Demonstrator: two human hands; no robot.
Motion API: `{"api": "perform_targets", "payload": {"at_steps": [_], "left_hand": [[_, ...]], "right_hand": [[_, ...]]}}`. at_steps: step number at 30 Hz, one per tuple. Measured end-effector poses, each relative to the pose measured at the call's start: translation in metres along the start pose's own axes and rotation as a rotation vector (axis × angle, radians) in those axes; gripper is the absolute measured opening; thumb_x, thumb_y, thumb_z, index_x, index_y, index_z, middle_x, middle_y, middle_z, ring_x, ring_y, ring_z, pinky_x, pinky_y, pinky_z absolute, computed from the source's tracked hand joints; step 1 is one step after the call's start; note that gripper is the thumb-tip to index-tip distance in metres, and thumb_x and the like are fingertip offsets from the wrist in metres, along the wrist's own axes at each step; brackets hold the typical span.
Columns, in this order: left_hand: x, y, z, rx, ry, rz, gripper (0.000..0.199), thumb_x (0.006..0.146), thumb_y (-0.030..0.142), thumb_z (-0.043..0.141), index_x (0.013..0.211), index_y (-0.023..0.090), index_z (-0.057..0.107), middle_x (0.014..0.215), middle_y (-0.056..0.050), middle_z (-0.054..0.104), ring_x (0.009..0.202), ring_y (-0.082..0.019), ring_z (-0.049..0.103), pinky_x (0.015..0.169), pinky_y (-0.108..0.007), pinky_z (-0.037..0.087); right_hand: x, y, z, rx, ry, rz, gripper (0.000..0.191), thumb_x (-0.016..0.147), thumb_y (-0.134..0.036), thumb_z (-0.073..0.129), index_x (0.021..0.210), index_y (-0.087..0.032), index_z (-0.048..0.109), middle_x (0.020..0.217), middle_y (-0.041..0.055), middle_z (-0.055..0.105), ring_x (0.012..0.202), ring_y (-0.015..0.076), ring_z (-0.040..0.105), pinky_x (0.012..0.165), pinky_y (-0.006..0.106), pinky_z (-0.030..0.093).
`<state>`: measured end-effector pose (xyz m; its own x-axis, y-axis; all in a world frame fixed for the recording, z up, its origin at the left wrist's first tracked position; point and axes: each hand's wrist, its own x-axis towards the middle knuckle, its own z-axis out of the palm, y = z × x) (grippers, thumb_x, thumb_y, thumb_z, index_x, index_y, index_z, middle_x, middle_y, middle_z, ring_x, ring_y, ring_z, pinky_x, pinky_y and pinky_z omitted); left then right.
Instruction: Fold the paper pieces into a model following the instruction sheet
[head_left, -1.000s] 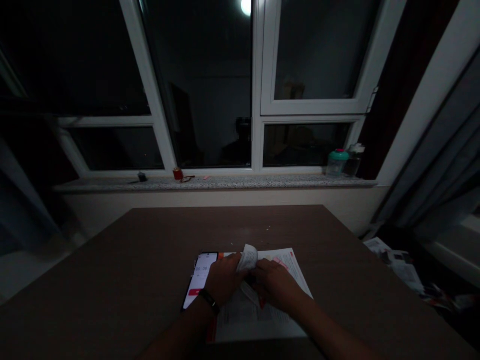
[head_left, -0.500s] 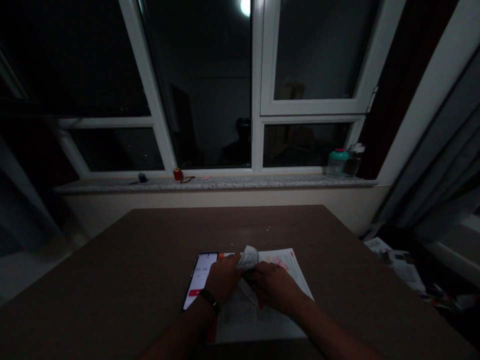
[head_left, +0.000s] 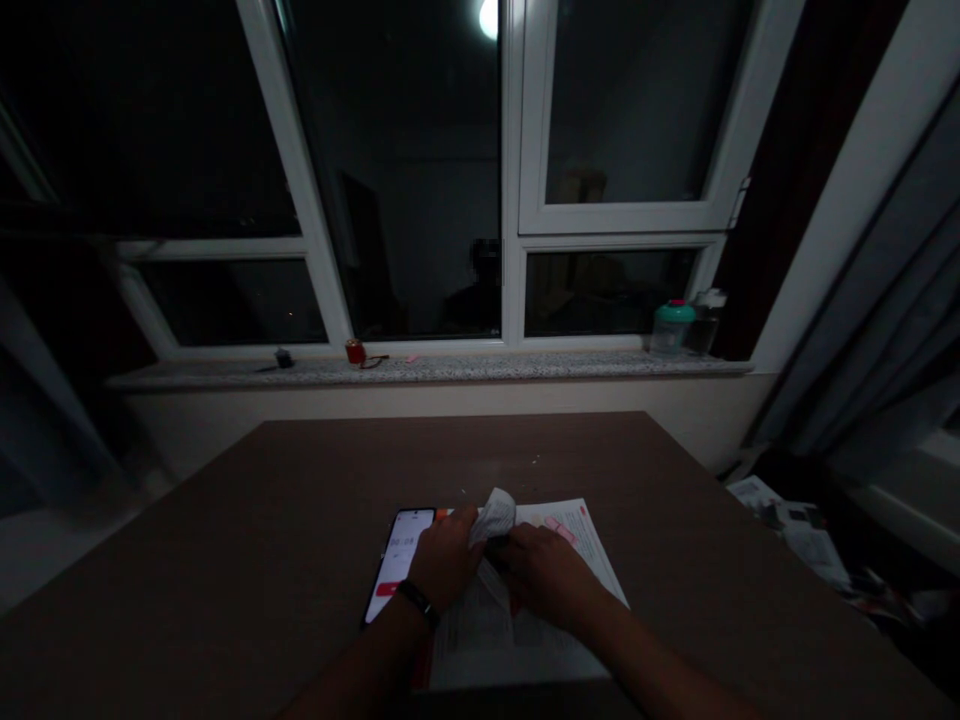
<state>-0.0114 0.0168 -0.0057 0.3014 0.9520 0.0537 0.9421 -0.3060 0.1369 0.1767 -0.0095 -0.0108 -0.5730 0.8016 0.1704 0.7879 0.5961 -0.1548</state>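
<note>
I have my left hand (head_left: 445, 560) closed on a curled white paper (head_left: 495, 517) that stands up at twelve o'clock between my hands, while my right hand (head_left: 546, 575) cups down beside it, its grip hidden from me. Below them, a printed sheet (head_left: 517, 650) lies on the desk (head_left: 315, 480); I cannot tell whether the curl is part of it. The sheet is mostly flat, and its red and pink print is unreadable. At nine o'clock, a smartphone (head_left: 401, 550) shows a red button (head_left: 388, 589) and digits too small to read. A black wristband (head_left: 418, 603) circles my arm just behind my left hand.
</note>
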Motion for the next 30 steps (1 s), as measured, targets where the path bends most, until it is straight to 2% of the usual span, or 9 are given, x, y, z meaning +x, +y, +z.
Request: {"api": "perform_targets", "payload": {"at_steps": [10,18,26,30], "left_hand": [[0.003,-0.0051,0.0039,-0.001,-0.012,-0.018,0.035,0.092,0.022,0.053,0.127,0.023,0.051,0.117,-0.01,0.064,0.111,-0.026,0.059,0.087,-0.033,0.043],[0.0036,-0.0023,0.0061,0.019,0.028,-0.028,0.035,0.092,0.018,0.047,0.126,0.022,0.051,0.109,-0.008,0.066,0.101,-0.024,0.063,0.081,-0.031,0.044],[0.0014,-0.0033,0.0061,0.027,-0.006,-0.02,0.042,0.093,0.023,0.049,0.135,0.023,0.045,0.121,-0.011,0.062,0.111,-0.025,0.059,0.088,-0.033,0.043],[0.0013,-0.0031,0.004,0.031,-0.03,-0.025,0.045,0.093,0.022,0.048,0.138,0.025,0.042,0.121,-0.011,0.062,0.111,-0.026,0.059,0.089,-0.034,0.042]], "right_hand": [[-0.0008,-0.0022,0.0023,0.014,0.013,-0.078,0.019,0.09,-0.026,0.055,0.105,-0.023,0.067,0.098,0.0044,0.066,0.087,0.0195,0.061,0.074,0.028,0.039],[-0.0007,-0.0034,0.0047,-0.007,0.022,-0.105,0.019,0.092,-0.027,0.053,0.103,-0.02,0.066,0.095,0.0054,0.066,0.086,0.0191,0.06,0.073,0.028,0.039],[-0.0002,-0.0017,0.0068,0.017,0.02,-0.103,0.021,0.092,-0.028,0.053,0.107,-0.021,0.066,0.098,0.0055,0.066,0.087,0.0192,0.059,0.075,0.028,0.038],[-0.0002,-0.0026,0.0056,0.008,-0.01,-0.073,0.021,0.092,-0.027,0.053,0.105,-0.021,0.067,0.098,0.0056,0.065,0.085,0.0186,0.059,0.075,0.028,0.038]]}}
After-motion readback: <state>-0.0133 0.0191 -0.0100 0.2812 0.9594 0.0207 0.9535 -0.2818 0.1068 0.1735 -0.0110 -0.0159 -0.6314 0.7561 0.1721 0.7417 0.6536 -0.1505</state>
